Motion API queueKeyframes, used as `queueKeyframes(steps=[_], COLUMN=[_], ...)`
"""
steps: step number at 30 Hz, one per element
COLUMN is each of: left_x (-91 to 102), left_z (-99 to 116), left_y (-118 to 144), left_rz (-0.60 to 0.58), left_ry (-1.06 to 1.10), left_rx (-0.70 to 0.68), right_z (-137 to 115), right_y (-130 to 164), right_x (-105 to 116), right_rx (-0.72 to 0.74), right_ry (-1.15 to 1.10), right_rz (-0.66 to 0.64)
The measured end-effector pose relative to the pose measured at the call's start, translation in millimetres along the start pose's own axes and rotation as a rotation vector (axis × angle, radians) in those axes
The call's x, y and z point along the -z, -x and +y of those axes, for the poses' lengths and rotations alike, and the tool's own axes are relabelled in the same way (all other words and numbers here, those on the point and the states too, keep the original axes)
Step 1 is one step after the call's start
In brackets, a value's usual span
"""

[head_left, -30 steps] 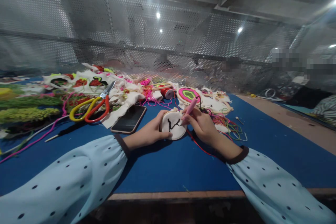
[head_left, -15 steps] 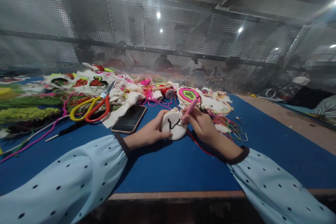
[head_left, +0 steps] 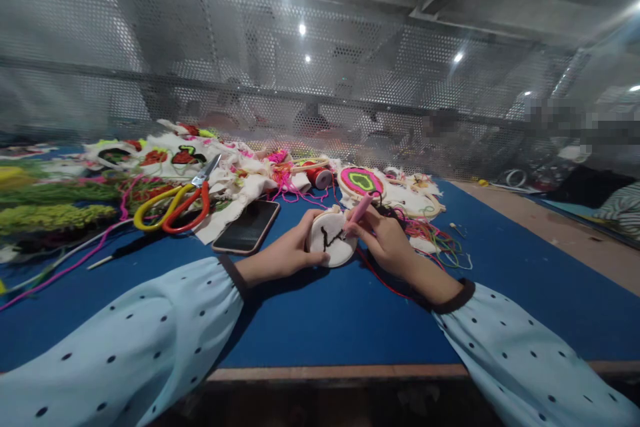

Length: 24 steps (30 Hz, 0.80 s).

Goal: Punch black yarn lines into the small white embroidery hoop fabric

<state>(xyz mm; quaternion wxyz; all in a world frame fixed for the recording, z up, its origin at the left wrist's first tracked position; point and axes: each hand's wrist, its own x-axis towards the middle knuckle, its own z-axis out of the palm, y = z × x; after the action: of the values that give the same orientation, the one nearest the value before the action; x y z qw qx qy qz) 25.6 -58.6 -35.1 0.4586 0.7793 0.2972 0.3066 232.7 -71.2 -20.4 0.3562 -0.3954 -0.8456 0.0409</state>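
A small round embroidery hoop (head_left: 338, 255) with white cloth stretched in it is gripped at its left rim by my left hand (head_left: 295, 245), the thumb lying over the cloth's front. Dark stitched lines run across the cloth. Between the thumb and fingers of my right hand (head_left: 385, 237) is a pink punch needle (head_left: 361, 207), tilted, its tip down at the right part of the cloth. Whether the tip pierces the cloth is too small to tell. Dark yarn loops behind the tool's upper end. Red yarn (head_left: 376, 273) trails on the table beneath my right hand.
Yellow-and-orange-handled scissors (head_left: 187, 210) and a phone (head_left: 247, 228) lie left of the hoop. Behind are heaped cloth scraps (head_left: 240, 190), a red yarn spool (head_left: 319, 177) and a larger hoop with pink-and-green stitching (head_left: 361, 181). Loose yarn (head_left: 440, 247) tangles at right. A mesh screen (head_left: 320, 80) stands beyond.
The pink punch needle has dipped slightly lower and leftward toward the cloth with my right hand. My left hand keeps its hold on the hoop, which has barely shifted.
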Motion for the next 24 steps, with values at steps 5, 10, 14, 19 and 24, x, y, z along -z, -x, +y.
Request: queueKeyframes(steps=[5,10,14,19,24], left_x=[0.7,2.8,4.5,4.9,4.3], left_z=[0.3,-0.4,-0.8,-2.0,-1.3], left_y=[0.0,-0.6,-1.3,-2.3,-2.0], left_rz=[-0.017,-0.040,-0.050,-0.049,-0.036], left_ry=[-0.014,-0.023,-0.038,-0.007,0.001], left_rx=[-0.004,-0.016,-0.020,-0.008,0.000], right_z=[0.8,4.4,9.0,7.0,3.8], right_y=[-0.8,-2.1,-3.2,-1.0,1.9], right_x=[0.8,0.2,-3.2,-3.5,-2.8], right_rx=[0.038,0.164,0.299,0.184,0.048], right_ry=[0.014,0.066,0.124,0.207,0.155], right_rz=[-0.052,-0.071,-0.110,-0.061,0.068])
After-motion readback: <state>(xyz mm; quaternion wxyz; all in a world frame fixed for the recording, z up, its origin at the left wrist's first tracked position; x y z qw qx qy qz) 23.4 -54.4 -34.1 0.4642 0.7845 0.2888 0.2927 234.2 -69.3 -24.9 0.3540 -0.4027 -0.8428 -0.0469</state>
